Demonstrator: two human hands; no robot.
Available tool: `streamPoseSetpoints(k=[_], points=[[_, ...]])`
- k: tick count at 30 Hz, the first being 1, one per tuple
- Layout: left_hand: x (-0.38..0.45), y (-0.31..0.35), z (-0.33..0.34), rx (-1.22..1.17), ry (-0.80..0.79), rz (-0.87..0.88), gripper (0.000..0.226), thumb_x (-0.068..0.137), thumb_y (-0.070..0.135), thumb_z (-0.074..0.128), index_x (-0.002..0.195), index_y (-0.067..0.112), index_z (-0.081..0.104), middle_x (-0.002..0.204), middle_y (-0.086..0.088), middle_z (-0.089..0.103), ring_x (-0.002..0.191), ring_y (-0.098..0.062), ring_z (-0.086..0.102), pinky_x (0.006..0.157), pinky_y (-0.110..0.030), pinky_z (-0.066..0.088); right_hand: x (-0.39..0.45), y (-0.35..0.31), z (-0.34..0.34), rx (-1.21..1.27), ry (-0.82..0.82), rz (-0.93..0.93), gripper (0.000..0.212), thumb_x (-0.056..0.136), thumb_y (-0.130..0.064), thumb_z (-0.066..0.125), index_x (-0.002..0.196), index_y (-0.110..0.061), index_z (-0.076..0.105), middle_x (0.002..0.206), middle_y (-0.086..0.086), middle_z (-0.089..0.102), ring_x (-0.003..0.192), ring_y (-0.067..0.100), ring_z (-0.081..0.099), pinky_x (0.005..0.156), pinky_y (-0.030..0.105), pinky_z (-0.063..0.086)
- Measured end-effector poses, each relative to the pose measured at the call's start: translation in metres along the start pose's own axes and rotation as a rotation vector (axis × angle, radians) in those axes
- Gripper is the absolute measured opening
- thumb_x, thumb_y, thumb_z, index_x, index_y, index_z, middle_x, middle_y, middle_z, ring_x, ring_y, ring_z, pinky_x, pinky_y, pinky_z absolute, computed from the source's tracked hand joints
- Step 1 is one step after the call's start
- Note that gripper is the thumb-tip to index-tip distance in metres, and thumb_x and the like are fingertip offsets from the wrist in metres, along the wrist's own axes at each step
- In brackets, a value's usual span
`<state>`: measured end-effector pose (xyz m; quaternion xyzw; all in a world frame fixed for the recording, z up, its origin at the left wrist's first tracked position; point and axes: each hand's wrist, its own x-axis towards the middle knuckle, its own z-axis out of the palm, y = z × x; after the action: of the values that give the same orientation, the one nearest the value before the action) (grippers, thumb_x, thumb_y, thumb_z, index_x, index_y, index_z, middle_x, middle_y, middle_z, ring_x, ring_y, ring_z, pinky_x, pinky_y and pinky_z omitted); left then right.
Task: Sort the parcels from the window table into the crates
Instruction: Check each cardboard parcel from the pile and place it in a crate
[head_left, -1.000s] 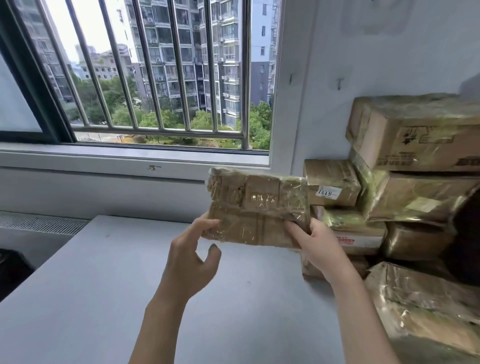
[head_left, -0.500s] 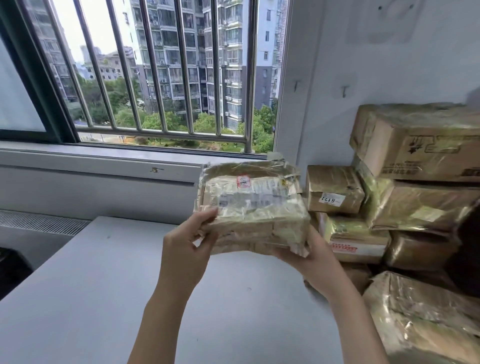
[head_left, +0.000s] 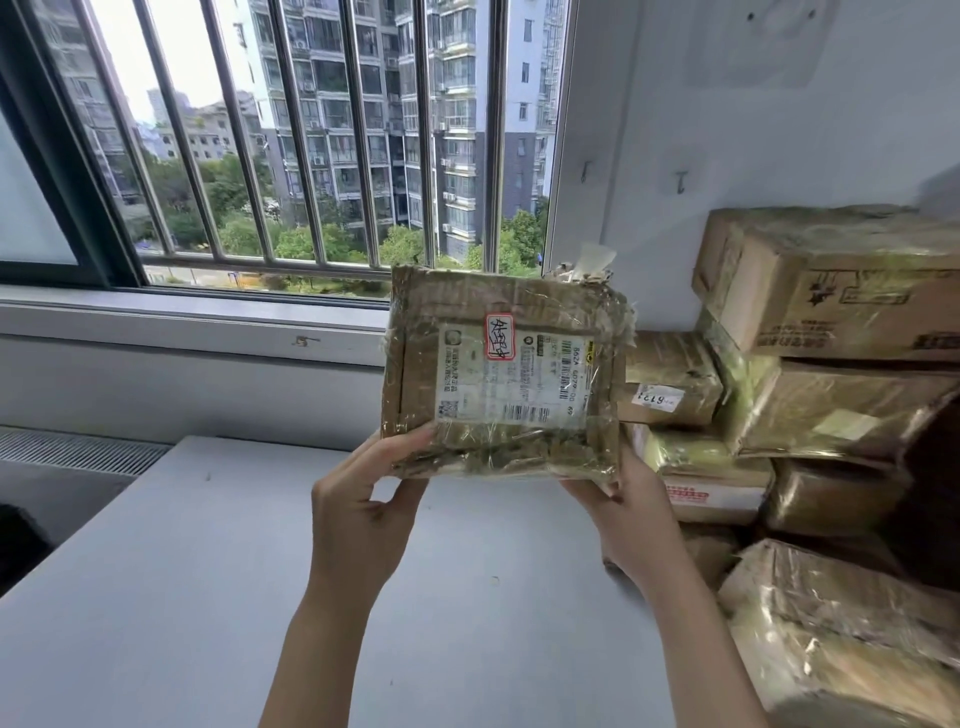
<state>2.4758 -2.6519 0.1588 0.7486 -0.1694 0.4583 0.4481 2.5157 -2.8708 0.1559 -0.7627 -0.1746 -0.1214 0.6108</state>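
Parcel (head_left: 504, 374) tipped upright, label now facing; left hand (head_left: 363, 514), right hand (head_left: 631, 514) grasping it; stacked boxes (head_left: 831, 332) right.

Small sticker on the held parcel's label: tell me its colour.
White with a red border and red handwriting, seen in the head view.

A flat brown cardboard parcel wrapped in clear tape (head_left: 501, 374) is held upright above the pale grey bench (head_left: 171, 597), its white shipping label with a red-edged sticker (head_left: 514, 376) facing the camera. The left hand (head_left: 363, 512) pinches its lower left corner; the right hand (head_left: 636, 512) supports its lower right edge from behind. At the right, a stack of tape-wrapped brown cardboard boxes (head_left: 831, 364) stands against the white wall, beside the barred window (head_left: 311, 145).
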Motion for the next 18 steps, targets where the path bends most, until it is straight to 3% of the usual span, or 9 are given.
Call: streamPoseSetpoints(k=[4,7,9,12,14,15,17,18], points=[[-0.002,-0.002,0.0,-0.001,-0.008,-0.017,0.045,0.075,-0.002,0.068,0.113,0.022,0.064,0.11,0.03,0.064,0.099,0.001,0.065,0.085,-0.012,0.047,0.001,0.002,0.001,0.001,-0.006,0.007,0.037,0.087,-0.006,0.066,0.098,-0.04,0.059,0.093,-0.033,0.067,0.093,-0.013,0.059,0.074,0.003,0.041],[-0.001,0.003,-0.005,-0.02,-0.071,-0.008,0.051,0.078,0.006,0.067,0.126,0.022,0.059,0.121,0.026,0.062,0.112,-0.003,0.061,0.092,-0.014,0.045,0.002,0.003,-0.002,0.046,-0.012,0.041,0.034,0.087,-0.006,0.065,0.098,-0.038,0.061,0.095,-0.029,0.069,0.091,-0.012,0.061,0.076,0.005,0.043],[-0.002,0.009,-0.009,-0.207,-0.114,-0.122,0.058,0.079,0.019,0.058,0.134,0.037,0.051,0.126,0.018,0.062,0.121,-0.007,0.055,0.097,-0.017,0.044,0.005,0.0,-0.008,0.052,-0.021,0.052,0.033,0.087,-0.005,0.065,0.098,-0.036,0.061,0.092,-0.028,0.07,0.088,-0.013,0.061,0.075,0.004,0.042],[-0.001,0.009,-0.011,-0.373,0.027,-0.309,0.059,0.078,0.022,0.049,0.121,0.062,0.05,0.103,0.014,0.072,0.103,-0.006,0.064,0.085,-0.018,0.049,0.011,-0.004,-0.024,-0.018,-0.084,0.054,0.026,0.087,-0.01,0.066,0.096,-0.034,0.065,0.092,-0.025,0.071,0.091,-0.008,0.063,0.075,0.008,0.045],[0.003,-0.002,-0.014,-0.144,0.083,-0.298,0.061,0.082,0.015,0.052,0.125,0.058,0.045,0.101,0.018,0.068,0.093,-0.001,0.064,0.078,-0.028,0.053,0.016,-0.009,-0.036,-0.077,-0.166,0.064,0.02,0.087,-0.012,0.066,0.097,-0.029,0.067,0.094,-0.019,0.072,0.091,-0.003,0.064,0.076,0.011,0.047],[0.005,-0.006,-0.016,0.015,0.073,-0.25,0.068,0.082,0.012,0.06,0.133,0.051,0.038,0.109,0.02,0.061,0.097,0.003,0.059,0.079,-0.033,0.052,0.018,-0.012,-0.04,-0.087,-0.21,0.061,0.018,0.086,-0.012,0.066,0.098,-0.025,0.068,0.096,-0.016,0.072,0.093,0.0,0.065,0.079,0.014,0.047],[0.007,-0.017,-0.022,0.214,0.003,-0.111,0.101,0.074,0.01,0.079,0.147,0.041,0.017,0.136,0.008,0.04,0.125,-0.001,0.042,0.098,-0.031,0.044,0.022,-0.022,-0.045,-0.066,-0.299,0.036,0.019,0.084,-0.011,0.066,0.101,-0.019,0.069,0.099,-0.012,0.073,0.096,0.003,0.066,0.082,0.017,0.048],[0.007,-0.02,-0.025,0.271,-0.051,-0.075,0.117,0.069,0.012,0.083,0.149,0.045,0.005,0.148,-0.001,0.025,0.139,-0.006,0.027,0.11,-0.027,0.033,0.023,-0.028,-0.046,-0.041,-0.338,0.028,0.02,0.083,-0.009,0.066,0.101,-0.017,0.069,0.099,-0.011,0.073,0.096,0.002,0.066,0.082,0.015,0.048]])
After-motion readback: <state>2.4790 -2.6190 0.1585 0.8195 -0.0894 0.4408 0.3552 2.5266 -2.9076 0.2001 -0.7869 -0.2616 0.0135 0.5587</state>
